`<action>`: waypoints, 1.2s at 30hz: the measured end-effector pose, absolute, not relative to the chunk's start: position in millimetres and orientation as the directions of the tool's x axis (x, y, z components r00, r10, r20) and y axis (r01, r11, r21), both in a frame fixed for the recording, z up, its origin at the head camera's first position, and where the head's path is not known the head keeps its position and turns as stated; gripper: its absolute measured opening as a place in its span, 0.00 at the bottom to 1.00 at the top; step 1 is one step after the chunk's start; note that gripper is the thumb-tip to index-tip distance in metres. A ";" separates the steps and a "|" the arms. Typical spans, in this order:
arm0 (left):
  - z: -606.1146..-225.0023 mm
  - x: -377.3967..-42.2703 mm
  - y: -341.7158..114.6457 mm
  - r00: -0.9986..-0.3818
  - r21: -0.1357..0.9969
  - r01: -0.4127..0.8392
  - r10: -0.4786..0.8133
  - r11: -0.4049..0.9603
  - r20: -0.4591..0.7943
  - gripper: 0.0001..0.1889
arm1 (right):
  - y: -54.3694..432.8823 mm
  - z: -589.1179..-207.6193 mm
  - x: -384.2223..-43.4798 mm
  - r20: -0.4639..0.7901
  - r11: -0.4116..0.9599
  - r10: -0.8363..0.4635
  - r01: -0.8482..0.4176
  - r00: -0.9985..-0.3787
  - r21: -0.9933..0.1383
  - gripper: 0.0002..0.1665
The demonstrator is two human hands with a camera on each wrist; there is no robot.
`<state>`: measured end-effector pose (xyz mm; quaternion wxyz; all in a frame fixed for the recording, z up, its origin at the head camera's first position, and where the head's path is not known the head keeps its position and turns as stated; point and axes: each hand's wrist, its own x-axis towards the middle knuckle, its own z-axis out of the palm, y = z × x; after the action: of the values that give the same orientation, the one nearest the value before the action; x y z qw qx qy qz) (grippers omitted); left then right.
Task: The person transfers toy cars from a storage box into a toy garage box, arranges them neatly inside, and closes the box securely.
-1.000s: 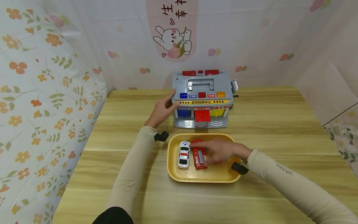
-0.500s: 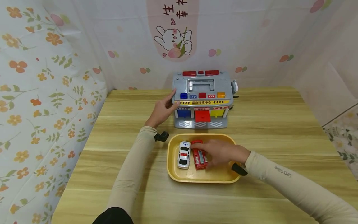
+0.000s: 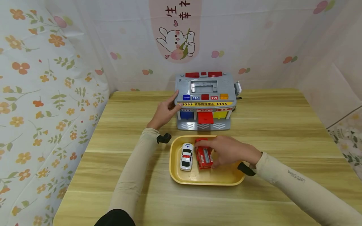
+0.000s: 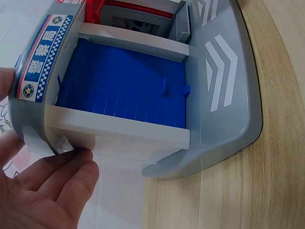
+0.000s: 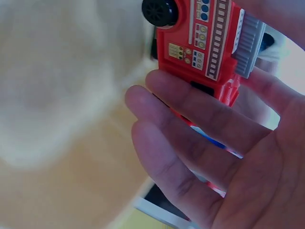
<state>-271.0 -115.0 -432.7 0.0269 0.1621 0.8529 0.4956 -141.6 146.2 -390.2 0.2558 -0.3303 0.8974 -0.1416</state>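
Note:
A grey toy emergency station [image 3: 183,85] with a blue, a red and a yellow door stands at the back of the table. My left hand [image 3: 164,113] grips its left corner, the thumb at the front roof edge; in the left wrist view its other fingers [image 4: 78,183] touch the side below the roof. Just in front, inside a yellow tray [image 3: 206,183], my right hand [image 3: 230,151] pinches a red toy fire truck [image 3: 205,159]. The truck [image 5: 193,45] appears close up in the right wrist view. Left of it, a white toy police car [image 3: 186,161] lies in the tray.
The wooden table [image 3: 118,131] reaches back to a patterned cloth [image 3: 127,37]. A small white part [image 3: 238,88] juts from the station's right side. The red middle door [image 3: 205,118] is raised outward; the blue door [image 4: 124,86] is down.
My right hand has closed on the fire truck and shifted it slightly right, away from the police car. The left hand keeps its place on the station.

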 end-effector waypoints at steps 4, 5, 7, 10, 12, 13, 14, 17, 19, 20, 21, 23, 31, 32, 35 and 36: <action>-433.9 -271.8 -114.1 -0.946 0.856 0.248 0.302 0.454 0.113 0.33 | 150.7 -376.8 -140.9 -0.325 0.739 -0.666 -0.537 -0.671 -0.407 0.50; -433.8 -271.8 -113.9 -0.947 0.855 0.248 0.301 0.455 0.114 0.33 | 151.8 -374.0 -140.8 -0.315 0.738 -0.668 -0.543 -0.675 -0.401 0.50; -433.9 -272.0 -113.7 -0.947 0.858 0.246 0.300 0.451 0.114 0.33 | 153.9 -369.9 -140.9 -0.296 0.732 -0.673 -0.556 -0.677 -0.394 0.50; -433.6 -271.8 -114.0 -0.948 0.861 0.245 0.298 0.446 0.115 0.33 | 156.4 -365.7 -142.3 -0.274 0.733 -0.671 -0.560 -0.689 -0.387 0.49; -433.6 -271.8 -114.2 -0.948 0.865 0.243 0.298 0.439 0.116 0.33 | 157.5 -363.7 -144.4 -0.255 0.743 -0.659 -0.557 -0.708 -0.371 0.49; -433.7 -272.0 -114.2 -0.947 0.865 0.245 0.298 0.437 0.118 0.33 | 158.0 -362.9 -145.7 -0.246 0.751 -0.650 -0.555 -0.719 -0.359 0.49; -433.6 -271.9 -114.4 -0.947 0.866 0.247 0.298 0.435 0.121 0.33 | 158.3 -362.7 -147.2 -0.234 0.755 -0.645 -0.560 -0.727 -0.340 0.48; -434.1 -271.8 -114.6 -0.945 0.861 0.258 0.298 0.438 0.131 0.33 | 158.4 -363.6 -151.8 -0.219 0.778 -0.621 -0.556 -0.753 -0.293 0.47; -434.5 -271.8 -114.5 -0.944 0.859 0.263 0.302 0.439 0.135 0.33 | 158.1 -365.8 -154.4 -0.220 0.787 -0.610 -0.552 -0.761 -0.276 0.47; -434.8 -271.8 -114.6 -0.943 0.858 0.264 0.303 0.440 0.135 0.33 | 158.0 -367.2 -155.5 -0.221 0.790 -0.608 -0.550 -0.763 -0.272 0.47; -434.9 -271.8 -114.6 -0.943 0.858 0.265 0.305 0.440 0.135 0.33 | 157.9 -368.1 -156.3 -0.225 0.793 -0.603 -0.545 -0.765 -0.273 0.47; -435.6 -271.9 -114.7 -0.943 0.861 0.261 0.306 0.437 0.131 0.33 | 158.3 -370.3 -157.8 -0.228 0.791 -0.604 -0.543 -0.763 -0.281 0.48; -436.7 -272.2 -115.3 -0.947 0.861 0.254 0.292 0.440 0.130 0.33 | 167.2 -375.8 -160.7 -0.264 0.765 -0.631 -0.530 -0.729 -0.365 0.49; -436.7 -272.5 -115.3 -0.946 0.861 0.259 0.296 0.439 0.134 0.33 | 169.0 -376.6 -160.4 -0.266 0.763 -0.631 -0.521 -0.729 -0.382 0.49; -436.6 -273.0 -115.1 -0.943 0.861 0.266 0.300 0.433 0.141 0.33 | 174.0 -380.1 -158.8 -0.252 0.750 -0.630 -0.491 -0.735 -0.444 0.48; -436.6 -273.1 -115.0 -0.944 0.862 0.266 0.300 0.432 0.141 0.33 | 175.4 -381.3 -158.1 -0.247 0.744 -0.628 -0.478 -0.738 -0.466 0.48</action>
<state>-273.1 -115.0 -436.6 0.0167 0.1671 0.8460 0.5060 -158.1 175.4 -381.3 0.1981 -0.3031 0.9127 -0.1897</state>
